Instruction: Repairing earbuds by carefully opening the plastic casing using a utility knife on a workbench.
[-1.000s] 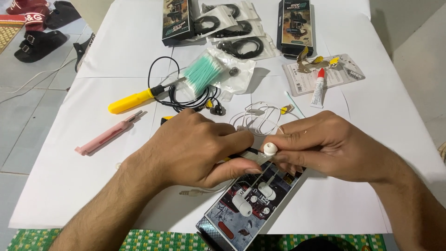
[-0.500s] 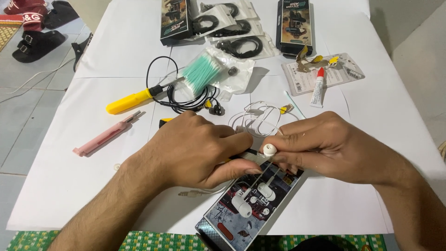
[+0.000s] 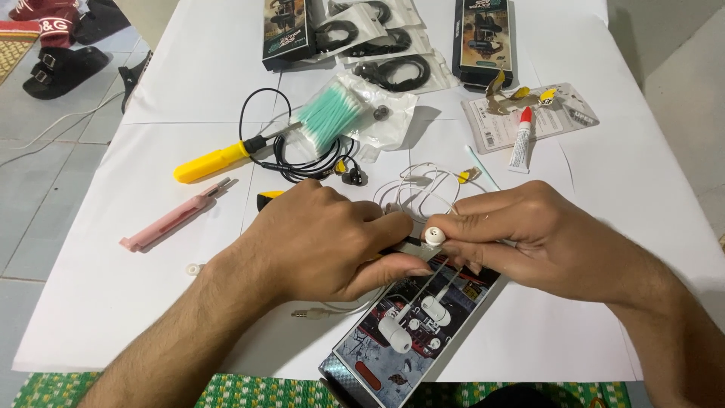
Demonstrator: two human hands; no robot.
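My right hand (image 3: 544, 242) pinches a small white earbud (image 3: 433, 236) between thumb and fingers, just above a flat earphone box (image 3: 370, 355) lying on the white table (image 3: 151, 287). My left hand (image 3: 317, 242) is closed around a thin dark tool (image 3: 408, 242) whose tip touches the earbud; the tool's yellow and black end (image 3: 266, 200) sticks out behind the hand. The earbud's white cable (image 3: 411, 185) loops on the table behind both hands, and its jack plug (image 3: 306, 312) lies under my left wrist.
A yellow-handled screwdriver (image 3: 215, 160), a pink tool (image 3: 170, 221), a bag of green swabs (image 3: 332, 117), black earphones (image 3: 302, 159) and a glue tube (image 3: 521, 140) lie behind the hands. Dark boxes (image 3: 287, 30) and bagged cables (image 3: 393, 72) sit at the back. Sandals (image 3: 57, 60) rest on the floor at left.
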